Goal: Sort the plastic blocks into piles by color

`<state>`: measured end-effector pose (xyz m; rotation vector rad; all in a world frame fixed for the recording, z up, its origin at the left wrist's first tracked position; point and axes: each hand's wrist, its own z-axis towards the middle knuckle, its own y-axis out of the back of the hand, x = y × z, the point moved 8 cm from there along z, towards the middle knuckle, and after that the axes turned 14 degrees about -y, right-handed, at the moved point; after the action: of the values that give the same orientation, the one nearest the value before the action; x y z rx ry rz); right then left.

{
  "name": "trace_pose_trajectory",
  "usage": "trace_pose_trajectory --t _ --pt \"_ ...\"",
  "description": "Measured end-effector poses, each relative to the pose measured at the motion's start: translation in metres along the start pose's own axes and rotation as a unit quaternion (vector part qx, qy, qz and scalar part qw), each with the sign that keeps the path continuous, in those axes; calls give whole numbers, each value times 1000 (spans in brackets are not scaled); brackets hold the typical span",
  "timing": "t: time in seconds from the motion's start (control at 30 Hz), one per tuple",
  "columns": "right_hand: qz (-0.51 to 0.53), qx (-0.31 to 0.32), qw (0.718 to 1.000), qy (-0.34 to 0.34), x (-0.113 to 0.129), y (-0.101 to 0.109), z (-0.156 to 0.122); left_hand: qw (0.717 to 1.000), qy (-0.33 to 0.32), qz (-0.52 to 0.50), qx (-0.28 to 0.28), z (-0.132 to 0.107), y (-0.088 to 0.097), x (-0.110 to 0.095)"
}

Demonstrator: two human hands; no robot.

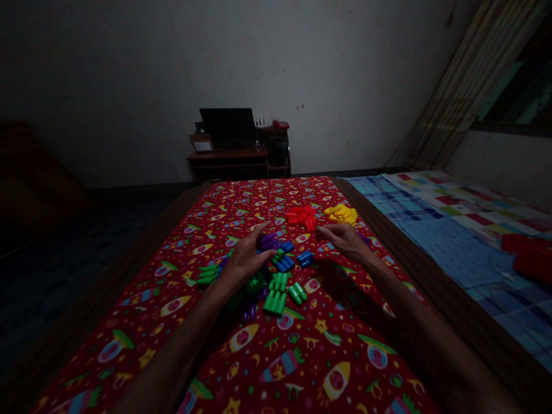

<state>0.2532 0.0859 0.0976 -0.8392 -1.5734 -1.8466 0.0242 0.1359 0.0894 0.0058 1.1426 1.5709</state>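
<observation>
My left hand (246, 257) is over a mixed pile of plastic toy pieces, thumb and fingers spread apart. Purple pieces (268, 240) show just beyond its fingers, and blue pieces (284, 264) lie to its right. Several green pieces (275, 302) are nearer to me, with more green ones (207, 275) left of the hand. My right hand (342, 238) hovers with its fingers curled together; anything inside them is hidden. Close to it are a red pile (304, 217) and a yellow pile (341, 214). Some purple pieces (364, 239) are partly covered by the right hand.
A red cloth (336, 345) printed with rockets covers the surface under the pieces. At the far wall stands a desk (228, 154) with a dark monitor (228, 126) and a red telephone (280, 124). A checked blue bedspread (431, 230) extends along the right.
</observation>
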Motion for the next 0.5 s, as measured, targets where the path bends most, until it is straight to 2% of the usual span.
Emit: trace_pose_trajectory --t 0.03,0.1,0.17,0.2,0.3,0.4,0.5 --pt "33 55 997 36 17 -20 -8 999 -40 6 15 -1 -8 -17" --pt "39 108 990 84 42 -49 -22 993 -110 21 39 -6 -22 -46" --pt "16 108 988 106 52 -58 -29 987 -147 31 53 -12 -29 -62" --pt "7 94 990 107 51 -55 -29 986 -153 35 56 -14 -31 -65" --pt "-7 35 996 81 32 -25 -15 985 -152 54 56 -16 -29 -60" --pt "-62 -15 998 20 -5 15 3 981 -154 63 98 -16 -34 -46" --pt "-163 -45 984 -53 -45 45 12 977 -156 84 121 -17 -40 -31"
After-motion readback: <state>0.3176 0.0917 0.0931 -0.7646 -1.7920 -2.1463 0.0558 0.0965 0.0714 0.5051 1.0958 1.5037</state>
